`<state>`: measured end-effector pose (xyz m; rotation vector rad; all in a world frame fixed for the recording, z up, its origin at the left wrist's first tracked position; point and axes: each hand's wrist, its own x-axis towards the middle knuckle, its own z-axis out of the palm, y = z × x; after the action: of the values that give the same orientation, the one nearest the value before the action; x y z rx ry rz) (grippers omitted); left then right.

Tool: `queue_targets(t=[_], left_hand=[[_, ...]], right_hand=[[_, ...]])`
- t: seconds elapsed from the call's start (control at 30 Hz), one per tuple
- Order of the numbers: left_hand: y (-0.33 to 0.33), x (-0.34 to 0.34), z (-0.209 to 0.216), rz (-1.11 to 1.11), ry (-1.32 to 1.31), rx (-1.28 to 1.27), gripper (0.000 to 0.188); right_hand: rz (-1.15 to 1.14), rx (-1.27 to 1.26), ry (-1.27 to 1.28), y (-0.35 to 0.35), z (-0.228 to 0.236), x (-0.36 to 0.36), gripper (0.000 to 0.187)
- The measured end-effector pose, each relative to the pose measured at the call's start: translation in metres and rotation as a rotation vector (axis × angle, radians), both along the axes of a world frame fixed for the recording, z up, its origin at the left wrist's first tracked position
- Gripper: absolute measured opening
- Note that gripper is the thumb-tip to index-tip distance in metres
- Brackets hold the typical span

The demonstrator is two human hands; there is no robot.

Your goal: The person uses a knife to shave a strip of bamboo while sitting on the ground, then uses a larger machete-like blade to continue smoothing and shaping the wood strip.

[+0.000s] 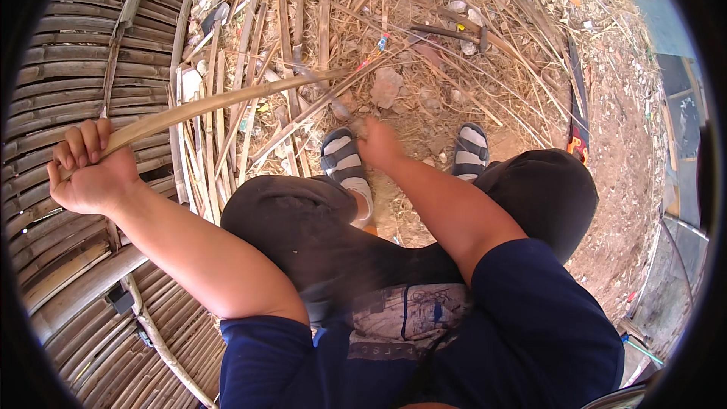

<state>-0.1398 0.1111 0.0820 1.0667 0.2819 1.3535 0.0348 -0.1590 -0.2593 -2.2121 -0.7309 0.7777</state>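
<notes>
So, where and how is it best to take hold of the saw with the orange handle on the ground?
Probably by its orange handle, from above on the person's side, with the right hand, the nearer one. The saw lies with this end toward the person, near the right knee, while its long, narrow blade points away.

"How does the left arm [204, 257] lie?"
"Out to the side and forward, the left hand [98, 178] far from the body, fingers [79, 142] curled."
"And the right arm [447, 208]?"
"It reaches forward between the bent knees [541, 193]; the right hand [379, 145] is closed, between the feet [471, 153], nearer the left one."
</notes>
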Motion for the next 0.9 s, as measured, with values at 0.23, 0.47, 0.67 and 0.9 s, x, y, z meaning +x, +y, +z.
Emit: queue_targets(t=[0.23,0.47,0.67,0.9], left_hand=[[0.017,-0.011,-0.007,0.035,0.001,-0.033,0.026],[0.007,-0.001,-0.001,-0.129,-0.017,0.014,0.028],[-0.006,0.002,0.000,-0.328,-0.045,0.064,0.031],[-0.003,0.002,-0.004,-0.275,-0.027,0.056,0.035]], right_hand=[[-0.263,-0.115,0.655,-0.003,-0.027,0.011,0.039],[0.060,0.372,0.186,0.039,0.040,-0.017,0.033],[0.291,0.424,0.106,0.065,0.128,-0.021,0.036],[0.039,0.109,0.094,0.037,0.042,0.008,0.036]])
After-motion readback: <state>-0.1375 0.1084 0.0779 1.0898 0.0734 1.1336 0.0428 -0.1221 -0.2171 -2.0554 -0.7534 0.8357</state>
